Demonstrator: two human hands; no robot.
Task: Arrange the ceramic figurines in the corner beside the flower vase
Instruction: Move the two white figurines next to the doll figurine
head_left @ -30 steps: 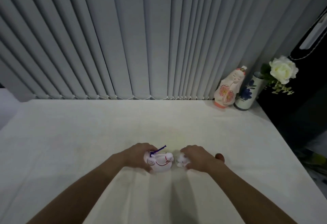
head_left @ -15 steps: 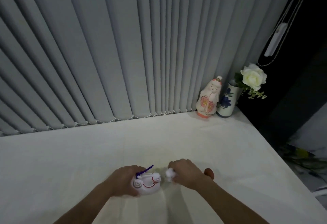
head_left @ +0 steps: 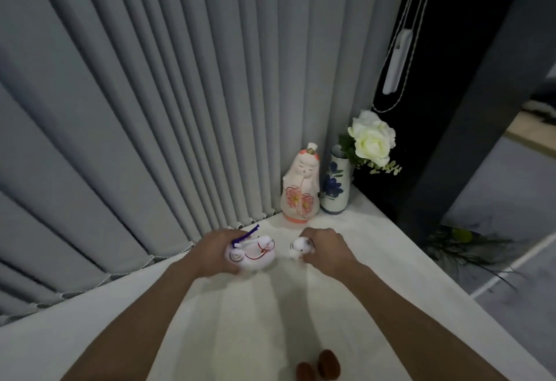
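Hands were both loaded at frame center: left hand (head_left: 215, 252) wrapped around the larger white figurine (head_left: 255, 252) with the purple cord, right hand (head_left: 326, 246) pinching the small white figurine (head_left: 299, 248). Kimono doll (head_left: 301, 186) already stood upper right of center, touching or nearly touching the flower vase (head_left: 334, 186) in the table (head_left: 210, 320) corner. Advice: set each piece down upright just in front of the doll, one at a time, low and slow. Ceramic chips easily, so avoid knocking pieces together or tipping the vase. Two small brown pieces (head_left: 319, 367) sat at bottom edge, unidentifiable.
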